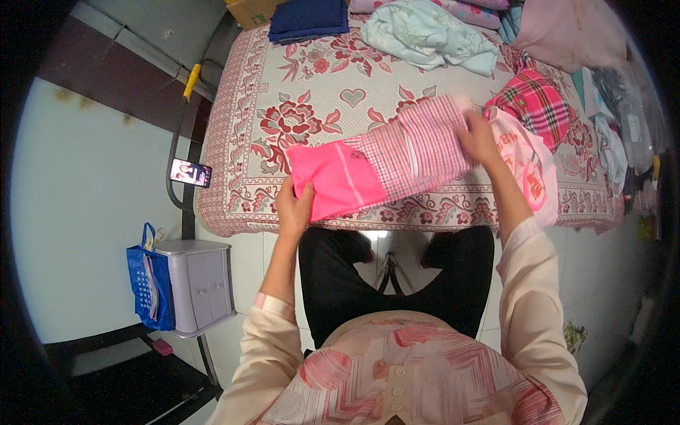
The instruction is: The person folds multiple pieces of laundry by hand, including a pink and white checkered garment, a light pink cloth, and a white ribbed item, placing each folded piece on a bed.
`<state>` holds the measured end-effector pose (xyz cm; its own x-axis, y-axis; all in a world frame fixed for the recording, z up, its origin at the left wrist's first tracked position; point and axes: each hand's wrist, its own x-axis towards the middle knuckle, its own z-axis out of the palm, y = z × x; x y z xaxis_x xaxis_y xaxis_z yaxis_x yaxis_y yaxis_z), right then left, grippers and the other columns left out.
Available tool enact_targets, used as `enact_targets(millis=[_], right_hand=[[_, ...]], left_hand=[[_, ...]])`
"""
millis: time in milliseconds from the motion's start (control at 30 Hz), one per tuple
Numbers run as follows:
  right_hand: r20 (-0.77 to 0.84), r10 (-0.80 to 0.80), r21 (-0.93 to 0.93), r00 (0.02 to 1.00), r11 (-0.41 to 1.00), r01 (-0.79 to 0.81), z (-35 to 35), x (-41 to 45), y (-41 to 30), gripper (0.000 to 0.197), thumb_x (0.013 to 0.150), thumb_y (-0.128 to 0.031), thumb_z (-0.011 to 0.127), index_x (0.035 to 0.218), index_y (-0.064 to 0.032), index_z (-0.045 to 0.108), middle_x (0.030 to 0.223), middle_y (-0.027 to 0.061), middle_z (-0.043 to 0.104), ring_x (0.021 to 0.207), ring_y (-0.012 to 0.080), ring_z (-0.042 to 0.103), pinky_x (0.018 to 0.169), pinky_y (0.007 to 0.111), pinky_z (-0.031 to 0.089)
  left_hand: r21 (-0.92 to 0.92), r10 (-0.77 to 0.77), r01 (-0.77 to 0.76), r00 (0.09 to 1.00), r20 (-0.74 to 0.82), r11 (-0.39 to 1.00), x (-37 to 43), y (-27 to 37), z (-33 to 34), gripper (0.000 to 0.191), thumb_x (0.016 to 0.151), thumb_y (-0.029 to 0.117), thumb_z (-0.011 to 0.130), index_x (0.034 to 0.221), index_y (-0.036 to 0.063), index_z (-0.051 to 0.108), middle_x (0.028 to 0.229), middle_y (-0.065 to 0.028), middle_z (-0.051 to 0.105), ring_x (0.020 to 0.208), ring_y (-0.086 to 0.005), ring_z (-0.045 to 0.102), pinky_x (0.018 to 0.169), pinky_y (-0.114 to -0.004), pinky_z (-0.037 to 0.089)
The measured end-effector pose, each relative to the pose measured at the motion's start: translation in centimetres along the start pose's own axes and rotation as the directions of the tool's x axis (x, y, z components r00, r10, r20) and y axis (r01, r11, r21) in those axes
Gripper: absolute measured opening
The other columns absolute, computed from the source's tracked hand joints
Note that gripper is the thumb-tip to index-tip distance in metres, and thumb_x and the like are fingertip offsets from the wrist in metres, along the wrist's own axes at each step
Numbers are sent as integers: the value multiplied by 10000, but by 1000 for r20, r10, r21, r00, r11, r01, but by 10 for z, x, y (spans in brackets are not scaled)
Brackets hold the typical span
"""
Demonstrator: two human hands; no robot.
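Note:
A pink garment (390,159), plain bright pink at the left and checked pink and white at the right, stretches across the near part of the bed. My left hand (295,207) grips its plain pink end, thumb on top. At the checked end, my right hand (475,138) is slightly blurred, with its fingers on the cloth; their hold is partly hidden. Just right of that hand lies a pale pink printed garment (542,186), with a pink plaid cloth (542,106) behind it.
The bed has a floral bedspread (297,122). Folded dark blue cloths (308,21) and a crumpled pale green cloth (430,34) lie at the back. A phone (191,172) is beside the left edge. Lower left stand a small cabinet (204,281) and a blue bag (149,287).

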<state>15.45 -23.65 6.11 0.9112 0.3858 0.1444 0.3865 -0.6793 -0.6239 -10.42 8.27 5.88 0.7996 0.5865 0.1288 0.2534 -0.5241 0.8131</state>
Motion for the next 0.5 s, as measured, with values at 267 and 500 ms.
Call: enact_targets(millis=[267, 500], right_hand=[[-302, -272, 186, 914, 923, 336, 17, 90, -90, 291, 821, -146, 591, 1069, 2, 554, 953, 217, 619, 863, 356, 606, 773, 396, 481], [105, -380, 166, 919, 918, 361, 118, -96, -51, 491, 749, -80, 663, 1206, -33, 491, 1122, 209, 554, 1051, 353, 543, 899, 408, 439]], left_hand=[[-721, -532, 429, 841, 99, 544, -77, 19, 79, 225, 894, 110, 572, 1080, -14, 538, 976, -90, 611, 874, -178, 589, 786, -311, 490], [-546, -589, 745, 653, 476, 384, -115, -55, 104, 163, 874, 91, 587, 994, 5, 518, 887, -84, 599, 754, -174, 603, 633, -312, 521]])
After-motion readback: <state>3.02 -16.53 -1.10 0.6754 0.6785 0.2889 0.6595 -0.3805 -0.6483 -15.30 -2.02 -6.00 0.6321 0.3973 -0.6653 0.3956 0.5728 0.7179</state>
